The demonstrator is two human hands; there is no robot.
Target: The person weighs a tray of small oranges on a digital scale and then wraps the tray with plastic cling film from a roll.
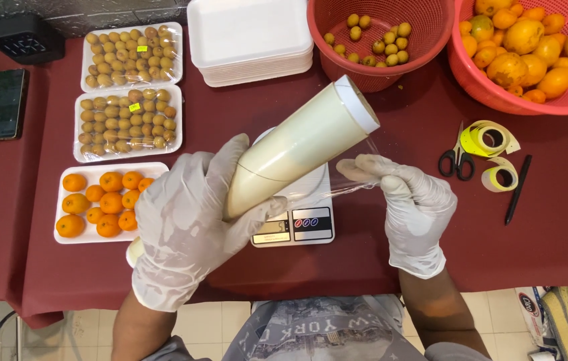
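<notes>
The left hand (pixel 187 224), in a white glove, is closed around a roll of cling film (pixel 297 147), holding it tilted above a scale (pixel 297 224) on the red counter (pixel 391 247). The right hand (pixel 414 207), also gloved, pinches the loose edge of the film (pixel 357 170) between thumb and fingers, just beside the roll's upper end, with a clear sheet stretched between the two. Left of the hands lies a tray of oranges (pixel 103 204), unwrapped, and beyond it two wrapped trays of small yellow fruit (pixel 127 120). A stack of empty white trays (pixel 250 40) sits at the far edge, next to two red baskets (pixel 424 27) of fruit. Scissors (pixel 456 160), sticker rolls (pixel 491 140) and a pen (pixel 518 190) lie to the right
</notes>
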